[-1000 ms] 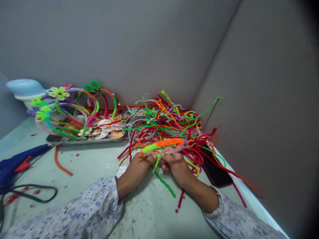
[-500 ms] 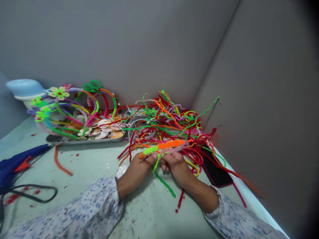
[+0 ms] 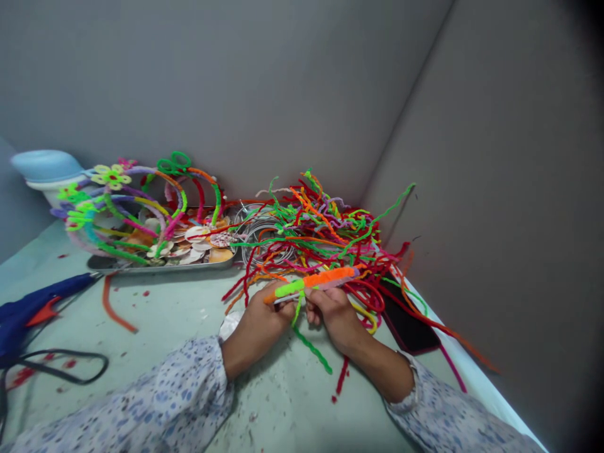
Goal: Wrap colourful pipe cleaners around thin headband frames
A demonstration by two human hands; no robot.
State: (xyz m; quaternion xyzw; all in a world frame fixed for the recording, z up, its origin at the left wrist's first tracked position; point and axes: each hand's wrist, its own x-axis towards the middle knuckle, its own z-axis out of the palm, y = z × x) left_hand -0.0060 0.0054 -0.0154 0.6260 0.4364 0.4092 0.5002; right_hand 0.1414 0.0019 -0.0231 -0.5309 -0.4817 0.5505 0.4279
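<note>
Hands both closed on the work, close together, just above counter. L hand: fingers curled round L end of fuzzy-wrapped band. R hand: thumb + fingers pinch band's near side, approx mid-span, by lime stem hanging btwn the two. Can't tell what's under R thumb. Band is in front of stem pile, seen nearly edge-on: lime/orange/violet on far side, lilac nr R hand, pale strip nr L fingers that looks bare.

Risks, my read:
1. R pinch is narrow; if it slackens, wrap at lime stem could unwind or gap, esp. next to bare-looking strip.
2. Dark green stem trails below hands, can't tell if attached; could get caught in wrap or tug it. Same for red stem by R wrist.
3. Pile is right behind band, w/ wire coils alongside; loose ends could snag if band swings back.
4. Glue gun on L, nozzle just beside shell tray, cord looped in front. Heat state n/a from view; L sleeve could catch cord if arm sweeps out.
</note>
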